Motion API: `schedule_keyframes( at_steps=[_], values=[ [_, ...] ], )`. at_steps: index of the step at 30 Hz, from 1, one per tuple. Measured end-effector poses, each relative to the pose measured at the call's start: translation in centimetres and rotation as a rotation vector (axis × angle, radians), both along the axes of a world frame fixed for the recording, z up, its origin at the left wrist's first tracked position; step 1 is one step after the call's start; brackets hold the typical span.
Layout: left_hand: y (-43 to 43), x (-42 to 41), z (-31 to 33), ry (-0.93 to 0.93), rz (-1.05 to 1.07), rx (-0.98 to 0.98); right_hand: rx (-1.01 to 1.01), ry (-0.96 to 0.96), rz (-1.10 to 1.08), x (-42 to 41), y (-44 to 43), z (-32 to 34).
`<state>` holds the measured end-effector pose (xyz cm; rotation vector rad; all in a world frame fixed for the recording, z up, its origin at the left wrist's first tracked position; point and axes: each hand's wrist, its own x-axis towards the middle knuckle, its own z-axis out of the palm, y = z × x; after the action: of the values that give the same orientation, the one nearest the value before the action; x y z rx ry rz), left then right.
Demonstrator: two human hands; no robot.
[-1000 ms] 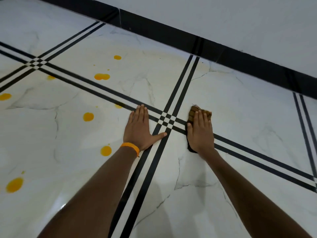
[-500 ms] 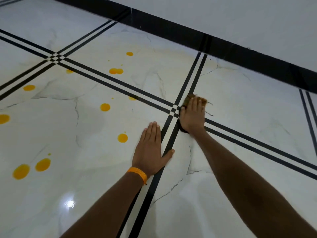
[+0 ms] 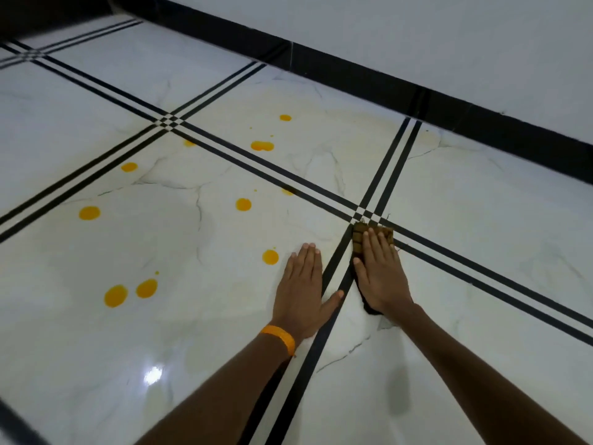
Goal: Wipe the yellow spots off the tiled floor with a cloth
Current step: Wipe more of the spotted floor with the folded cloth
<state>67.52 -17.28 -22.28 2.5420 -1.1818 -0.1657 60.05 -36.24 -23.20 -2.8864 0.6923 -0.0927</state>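
Observation:
My right hand [image 3: 380,274] presses flat on a brown and dark cloth [image 3: 358,237] lying on the white tiled floor [image 3: 465,226], just below a crossing of black stripes. Only the cloth's far end and left edge show past my fingers. My left hand [image 3: 301,290], with an orange wristband, rests flat on the floor beside it, fingers together and holding nothing. Several yellow spots lie to the left: the nearest spot [image 3: 270,256] sits just beyond my left fingertips, a pair of spots [image 3: 147,288] lies further left, and other spots [image 3: 262,145] lie farther away.
A black skirting band [image 3: 417,101] runs along the base of a pale wall [image 3: 417,43] at the far side. Double black stripes [image 3: 256,162] cross the marble-look tiles. A faint yellowish smear [image 3: 337,123] marks the far tile.
The right hand slid the cloth from the right tile up and left to the stripe crossing, then back a little toward me. The left hand stayed planted; the view shifted.

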Motion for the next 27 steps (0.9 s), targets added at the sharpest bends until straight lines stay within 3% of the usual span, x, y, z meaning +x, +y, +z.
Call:
schedule_keyframes(
  at_steps=[4,7,11,13,15,17,19,20,23,25,27],
  values=[
    [8.3,4.7,0.3,-0.100,0.294,-0.039,-0.023,0.028,-0.158,1.7,0.8,-0.2],
    [13.1,9.5,-0.3,-0.075,0.388,0.012,-0.034,0.024,-0.196,5.4,4.3,0.2],
    [14.3,11.4,-1.2,-0.092,0.387,0.044,-0.021,0.041,0.230,6.0,11.0,0.1],
    [14.1,11.3,-1.2,-0.104,0.387,0.031,0.028,0.056,0.379,5.6,9.4,0.7],
    [14.2,11.3,-1.4,-0.118,0.407,0.020,0.006,0.046,0.264,7.4,6.6,0.4],
    [14.0,11.4,-1.4,-0.132,0.419,0.029,-0.012,0.062,-0.005,10.8,4.9,0.2],
    [13.8,11.3,-1.4,-0.125,0.423,0.047,0.015,0.053,-0.190,13.8,7.2,0.4],
    [13.8,11.2,-1.4,-0.126,0.421,0.053,0.018,0.051,-0.181,14.3,9.4,0.5],
    [13.9,11.3,-1.3,-0.124,0.418,0.058,0.034,0.041,0.187,10.8,14.6,0.8],
    [13.8,11.4,-1.3,-0.124,0.414,0.051,0.079,0.046,0.385,7.2,13.6,1.3],
    [13.8,11.4,-1.3,-0.120,0.412,0.054,0.030,0.055,0.301,7.1,9.4,1.1]
  ],
)
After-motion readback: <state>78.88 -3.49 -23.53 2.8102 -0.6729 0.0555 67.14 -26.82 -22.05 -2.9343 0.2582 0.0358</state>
